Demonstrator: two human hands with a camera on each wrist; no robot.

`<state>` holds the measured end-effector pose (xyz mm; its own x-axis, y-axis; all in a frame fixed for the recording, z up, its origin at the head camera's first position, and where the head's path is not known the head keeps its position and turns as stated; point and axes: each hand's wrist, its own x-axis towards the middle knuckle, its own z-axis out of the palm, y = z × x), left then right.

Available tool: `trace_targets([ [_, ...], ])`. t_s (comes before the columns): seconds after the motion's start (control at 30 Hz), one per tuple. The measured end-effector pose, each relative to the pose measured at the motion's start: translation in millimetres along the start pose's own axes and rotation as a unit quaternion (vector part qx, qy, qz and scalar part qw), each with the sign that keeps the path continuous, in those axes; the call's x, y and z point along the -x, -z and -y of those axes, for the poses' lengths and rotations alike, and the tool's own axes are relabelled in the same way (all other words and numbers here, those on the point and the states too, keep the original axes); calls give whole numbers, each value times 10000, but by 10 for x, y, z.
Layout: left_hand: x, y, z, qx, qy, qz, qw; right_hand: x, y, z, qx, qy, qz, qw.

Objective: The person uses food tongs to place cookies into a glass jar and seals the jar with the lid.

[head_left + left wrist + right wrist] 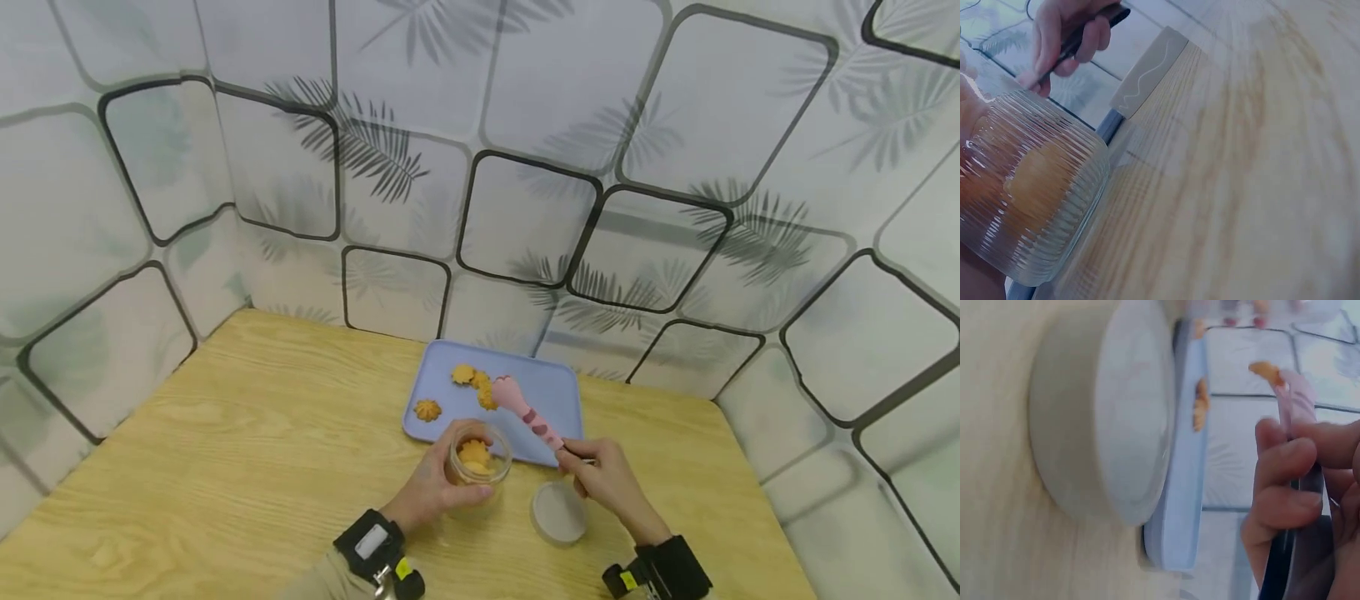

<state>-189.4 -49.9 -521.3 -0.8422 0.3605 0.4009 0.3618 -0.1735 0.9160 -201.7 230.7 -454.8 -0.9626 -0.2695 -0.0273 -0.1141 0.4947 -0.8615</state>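
My left hand grips a ribbed glass jar tilted with its mouth up; cookies lie inside. In my right hand are pink paw-tipped tongs with a dark handle, reaching over the blue tray. At the tongs' tips, the right wrist view shows a golden cookie caught between them. More flower-shaped cookies rest on the tray, one at its left side and others toward the back.
The blue tray stands at the back of the wooden table, against a patterned curtain. A round pale lid lies on the table right of the jar, below my right hand.
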Motion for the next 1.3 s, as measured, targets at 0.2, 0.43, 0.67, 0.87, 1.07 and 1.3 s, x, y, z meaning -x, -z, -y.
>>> trace_targets([
  [0.2, 17, 6, -8, 34, 94, -8, 9999, 279, 92, 90, -1003, -521, 683, 9912],
  [0.43, 15, -6, 5, 48, 123, 18, 9999, 568, 167, 139, -1370, -351, 841, 9864],
  [0.67, 33, -4, -25, 121, 504, 0, 9987, 699, 85, 191, -1547, 149, 1370, 9783],
  [0.87, 31, 1, -25, 202, 383, 39, 9991, 721, 36, 324, -989, -60, 1079, 9892],
  [1.07, 28, 0, -23, 249, 358, 66, 9990, 728, 59, 440, -593, -330, 1045, 9922],
  [1.3, 31, -5, -23, 154, 415, 46, 9990, 706, 124, 473, -462, -328, 1224, 9909],
])
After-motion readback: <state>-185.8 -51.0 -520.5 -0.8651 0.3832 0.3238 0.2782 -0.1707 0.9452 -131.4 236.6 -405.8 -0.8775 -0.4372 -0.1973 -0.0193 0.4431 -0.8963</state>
